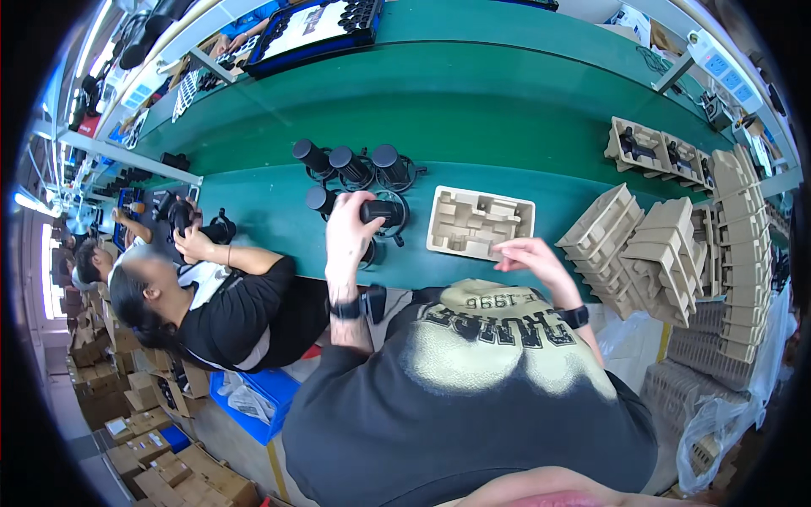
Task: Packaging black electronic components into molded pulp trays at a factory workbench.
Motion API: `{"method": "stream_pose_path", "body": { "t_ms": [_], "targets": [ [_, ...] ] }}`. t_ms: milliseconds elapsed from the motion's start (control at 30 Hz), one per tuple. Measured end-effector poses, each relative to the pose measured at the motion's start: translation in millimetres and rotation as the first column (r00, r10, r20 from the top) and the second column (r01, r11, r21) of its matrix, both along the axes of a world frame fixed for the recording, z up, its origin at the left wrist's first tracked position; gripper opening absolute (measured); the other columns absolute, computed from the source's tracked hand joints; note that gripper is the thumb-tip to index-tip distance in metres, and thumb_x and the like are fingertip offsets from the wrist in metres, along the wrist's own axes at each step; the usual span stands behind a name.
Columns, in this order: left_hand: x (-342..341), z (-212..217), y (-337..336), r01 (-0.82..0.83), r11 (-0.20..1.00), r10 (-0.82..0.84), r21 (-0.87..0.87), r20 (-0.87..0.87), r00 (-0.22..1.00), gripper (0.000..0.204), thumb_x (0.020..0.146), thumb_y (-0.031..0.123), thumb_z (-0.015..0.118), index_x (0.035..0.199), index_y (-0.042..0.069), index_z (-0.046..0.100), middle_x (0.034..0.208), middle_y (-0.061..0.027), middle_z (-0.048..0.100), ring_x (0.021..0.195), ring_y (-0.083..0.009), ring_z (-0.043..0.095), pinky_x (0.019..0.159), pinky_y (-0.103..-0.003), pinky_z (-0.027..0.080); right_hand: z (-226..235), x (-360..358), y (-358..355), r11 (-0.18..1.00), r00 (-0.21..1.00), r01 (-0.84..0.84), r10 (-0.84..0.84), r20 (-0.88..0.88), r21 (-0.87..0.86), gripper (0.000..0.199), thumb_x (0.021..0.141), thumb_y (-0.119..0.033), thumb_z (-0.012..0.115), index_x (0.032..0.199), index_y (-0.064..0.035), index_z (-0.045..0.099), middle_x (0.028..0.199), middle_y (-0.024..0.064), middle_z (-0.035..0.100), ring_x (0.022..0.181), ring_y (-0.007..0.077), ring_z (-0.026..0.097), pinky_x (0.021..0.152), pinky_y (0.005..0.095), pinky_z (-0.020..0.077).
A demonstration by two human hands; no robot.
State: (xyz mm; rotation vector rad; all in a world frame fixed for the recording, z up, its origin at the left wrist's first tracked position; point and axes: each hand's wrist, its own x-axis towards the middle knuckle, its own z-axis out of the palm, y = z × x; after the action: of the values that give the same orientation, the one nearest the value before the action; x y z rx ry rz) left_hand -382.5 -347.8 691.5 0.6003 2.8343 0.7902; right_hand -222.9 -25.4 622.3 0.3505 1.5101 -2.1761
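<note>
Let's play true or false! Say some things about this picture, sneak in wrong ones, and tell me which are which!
1. The left grip is on a black device. True.
2. The right grip is holding a black device too. False: it is at the near edge of a beige tray.
3. The bench is green. True.
4. The stacked trays are on the person's left. False: they are on the right.
5. A co-worker is on the person's left. True.
6. The bin at lower left is yellow. False: it is blue.
</note>
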Motion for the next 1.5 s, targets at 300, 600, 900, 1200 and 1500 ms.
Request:
{"method": "stream_pose_path", "body": {
  "t_ms": [300, 600, 900, 1200, 1500],
  "targets": [
    [47.2, -52.2, 69.8, -0.805, 0.242, -0.567, 0.541, 0.752, 0.336, 0.033, 0.095, 0.033, 0.049, 0.116, 0.008, 0.047, 0.088, -0.0130, 0.062, 0.052, -0.0242, 0.062, 0.041, -0.030, 0.052, 23.9, -22.1, -58.4, 0.986, 0.875, 0.161, -0.159, -0.457, -0.035, 0.057, 0.081, -0.016, 0.072, 0.131, -0.0043, 0.048, 0.115, 0.0073, 0.059, 0.107, 0.0147, 0.056, 0.091, 0.0301, 0.0453],
    [44.2, -65.9, 59.6, -0.306, 0.808, 0.071, 0.503, 0.433, 0.899, 0.033, 0.095, 0.015, 0.041, 0.125, 0.002, 0.045, 0.108, -0.0137, 0.061, 0.073, -0.0217, 0.067, 0.060, -0.031, 0.055, 17.0, -17.7, -31.9, 0.126, 0.888, 0.235, 0.375, -0.265, 0.964, 0.068, 0.067, -0.015, 0.077, 0.126, -0.0034, 0.047, 0.124, 0.0107, 0.051, 0.111, 0.0288, 0.051, 0.094, 0.0392, 0.0409],
    [39.7, -99.8, 87.6, 0.389, 0.847, -0.253, 0.363, -0.369, 0.894, 0.034, 0.088, 0.009, 0.050, 0.121, 0.004, 0.054, 0.114, -0.0166, 0.058, 0.112, -0.0332, 0.054, 0.105, -0.046, 0.035, -14.4, -39.7, -55.8, 0.038, 0.697, 0.512, 0.566, -0.440, 0.858, 0.064, 0.068, -0.013, 0.071, 0.127, -0.0064, 0.048, 0.120, 0.0102, 0.051, 0.113, 0.0293, 0.047, 0.096, 0.0441, 0.0367],
    [14.3, -123.5, 62.5, 0.453, 0.846, -0.366, 0.283, -0.310, 0.877, 0.037, 0.083, -0.002, 0.047, 0.117, 0.006, 0.056, 0.128, -0.0131, 0.053, 0.127, -0.0331, 0.044, 0.110, -0.049, 0.028, -35.7, -38.6, -61.4, 0.217, 0.637, 0.463, 0.594, -0.492, 0.860, 0.059, 0.076, -0.006, 0.062, 0.132, -0.0160, 0.046, 0.128, 0.0122, 0.047, 0.119, 0.0318, 0.044, 0.098, 0.0466, 0.0357],
    [2.7, -97.8, 63.5, 0.563, 0.798, -0.524, 0.217, -0.213, 0.825, 0.039, 0.084, -0.005, 0.044, 0.118, 0.009, 0.055, 0.141, -0.0105, 0.044, 0.135, -0.0308, 0.034, 0.111, -0.050, 0.024, -31.8, -19.8, -40.7, 0.373, 0.677, 0.428, 0.470, -0.566, 0.823, 0.055, 0.079, -0.005, 0.060, 0.131, -0.0173, 0.050, 0.131, 0.0113, 0.047, 0.118, 0.0325, 0.045, 0.099, 0.0453, 0.0375]
  ]
}}
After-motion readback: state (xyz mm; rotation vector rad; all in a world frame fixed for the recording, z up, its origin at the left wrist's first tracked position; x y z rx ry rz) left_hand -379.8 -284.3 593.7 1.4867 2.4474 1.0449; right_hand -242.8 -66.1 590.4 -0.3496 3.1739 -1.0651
